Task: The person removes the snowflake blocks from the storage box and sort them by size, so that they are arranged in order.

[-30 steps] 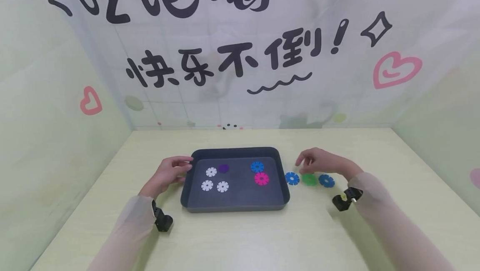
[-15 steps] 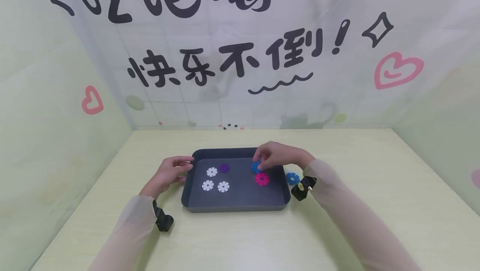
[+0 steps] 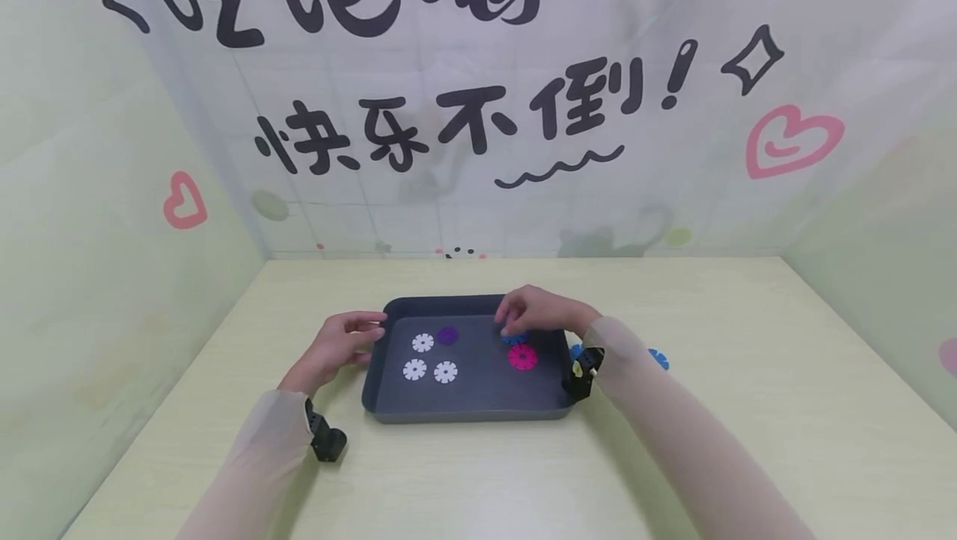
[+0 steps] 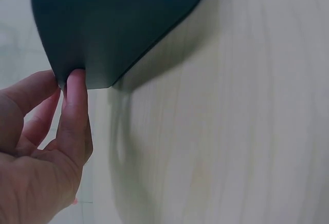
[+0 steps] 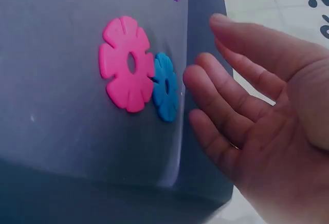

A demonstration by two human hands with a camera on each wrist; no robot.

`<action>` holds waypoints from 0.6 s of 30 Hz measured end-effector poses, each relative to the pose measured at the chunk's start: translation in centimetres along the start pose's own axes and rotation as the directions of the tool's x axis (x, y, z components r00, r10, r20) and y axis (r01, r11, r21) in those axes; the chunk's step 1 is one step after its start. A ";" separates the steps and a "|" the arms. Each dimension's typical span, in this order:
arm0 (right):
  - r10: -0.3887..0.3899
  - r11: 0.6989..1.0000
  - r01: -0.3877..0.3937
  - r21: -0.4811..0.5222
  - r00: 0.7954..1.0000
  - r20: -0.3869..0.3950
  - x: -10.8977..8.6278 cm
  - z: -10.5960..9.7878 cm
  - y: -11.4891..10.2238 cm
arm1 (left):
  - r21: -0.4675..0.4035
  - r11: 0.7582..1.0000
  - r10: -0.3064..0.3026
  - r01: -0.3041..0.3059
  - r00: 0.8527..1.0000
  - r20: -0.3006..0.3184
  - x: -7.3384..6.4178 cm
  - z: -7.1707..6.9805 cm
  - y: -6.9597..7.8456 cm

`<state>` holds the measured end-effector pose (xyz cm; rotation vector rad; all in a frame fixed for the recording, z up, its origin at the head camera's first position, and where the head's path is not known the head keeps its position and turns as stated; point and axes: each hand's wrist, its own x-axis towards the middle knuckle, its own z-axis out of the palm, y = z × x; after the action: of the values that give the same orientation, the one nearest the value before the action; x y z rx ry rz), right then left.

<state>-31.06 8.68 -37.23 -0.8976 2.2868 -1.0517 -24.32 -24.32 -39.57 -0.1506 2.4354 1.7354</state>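
My left hand [image 3: 340, 349] pinches the left rim of the dark grey tray [image 3: 471, 409]; in the left wrist view one digit lies on the outer wall [image 4: 118, 23] and others reach behind the edge. Over the tray's right back part hovers my right hand [image 3: 540, 309], fingers loosely bent and holding nothing. Just beside its fingertips in the right wrist view are a pink notched flower disc [image 5: 126, 64] and a blue notched disc [image 5: 165, 88], edges overlapping. On the tray's left side lie a purple disc [image 3: 447, 336] and white notched discs [image 3: 422, 343].
Right of the tray, one blue disc [image 3: 576, 351] and another blue disc [image 3: 658, 357] lie on the pale wooden table [image 3: 478, 482], partly covered by the right forearm. A printed wall sheet [image 3: 478, 216] stands behind the table.
My right hand has moved left from above the loose discs at the tray's right to over the blue disc inside it. The left hand and the tray stay in place.
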 end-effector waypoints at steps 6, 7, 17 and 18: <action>-0.027 0.999 0.025 -0.039 0.999 -0.044 0.3 0.2 0.3 | -0.002 1.000 -0.002 0.002 1.000 0.002 0.0 0.0 -0.1; -0.028 0.998 0.026 -0.049 0.999 -0.046 0.3 0.2 0.3 | -0.004 1.000 -0.003 0.003 1.000 0.002 0.0 0.0 -0.1; -0.040 0.985 0.033 -0.170 0.999 -0.033 0.8 0.5 0.7 | -0.006 1.000 0.002 -0.002 1.000 0.012 0.2 -0.1 -0.3; -0.034 0.983 0.027 -0.182 0.999 -0.032 0.9 0.5 0.7 | -0.007 1.000 0.002 -0.002 1.000 0.011 0.2 -0.2 -0.3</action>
<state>-31.62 8.12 -38.21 -0.9954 2.4361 -0.8883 -24.44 -24.56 -39.80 -0.1388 2.4222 1.7414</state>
